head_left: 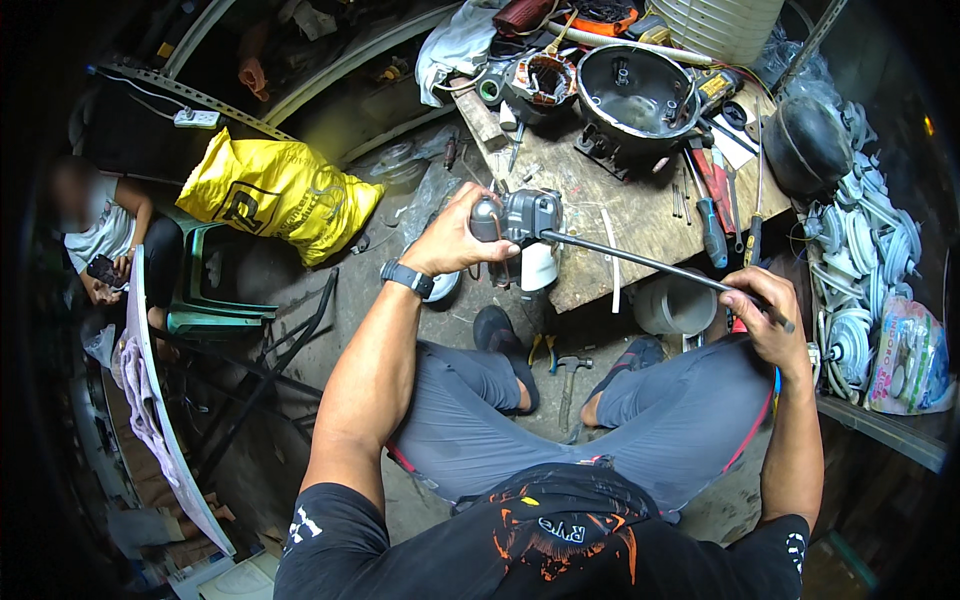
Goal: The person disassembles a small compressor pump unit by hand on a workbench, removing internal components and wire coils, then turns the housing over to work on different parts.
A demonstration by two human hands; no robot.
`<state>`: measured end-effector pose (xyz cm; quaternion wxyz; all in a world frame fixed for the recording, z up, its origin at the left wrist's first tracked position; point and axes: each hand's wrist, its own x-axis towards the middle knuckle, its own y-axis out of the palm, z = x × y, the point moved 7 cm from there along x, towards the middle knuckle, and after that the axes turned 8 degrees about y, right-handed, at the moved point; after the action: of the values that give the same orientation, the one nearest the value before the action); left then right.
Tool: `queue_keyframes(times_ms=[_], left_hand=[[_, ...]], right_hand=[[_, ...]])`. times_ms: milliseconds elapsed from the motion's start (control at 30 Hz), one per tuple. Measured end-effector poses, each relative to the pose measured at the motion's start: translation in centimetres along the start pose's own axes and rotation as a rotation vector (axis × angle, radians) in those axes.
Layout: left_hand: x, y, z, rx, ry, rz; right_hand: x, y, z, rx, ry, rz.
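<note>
My left hand [445,238] is wrapped round a dark grey cast-metal part [534,213], which looks like a compressor pump body with a rounded chamber and copper-coloured tubing. It is held above my lap, at the near left edge of the wooden worktable [590,250]. A long dark metal rod [640,264] runs from the part toward the lower right, its far end meeting the part. Near the rod's other end, my right hand [768,315] is closed on it. Whether the rod's tip is inside the part or only against it, I cannot tell.
On the worktable stand a black round metal shell [640,95], a wound motor stator [546,82] and a blue-handled screwdriver [711,235]. A grey bucket [676,305] sits below its edge. A hammer [570,385] lies between my feet. Another person sits at left near a yellow sack [280,195].
</note>
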<state>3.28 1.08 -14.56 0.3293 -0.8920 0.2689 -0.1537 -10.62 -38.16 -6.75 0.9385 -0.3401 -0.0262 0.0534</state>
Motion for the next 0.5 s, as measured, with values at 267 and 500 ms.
queue_keyframes(times_ms=[267, 500], left_hand=[[1.1, 0.4, -0.9, 0.114, -0.058, -0.083], [1.0, 0.8, -0.3, 0.110, -0.059, -0.082]], right_hand=[[-1.6, 0.8, -5.8, 0.304, 0.358, -0.047], [-1.9, 1.3, -8.2, 0.454, 0.341, -0.075]])
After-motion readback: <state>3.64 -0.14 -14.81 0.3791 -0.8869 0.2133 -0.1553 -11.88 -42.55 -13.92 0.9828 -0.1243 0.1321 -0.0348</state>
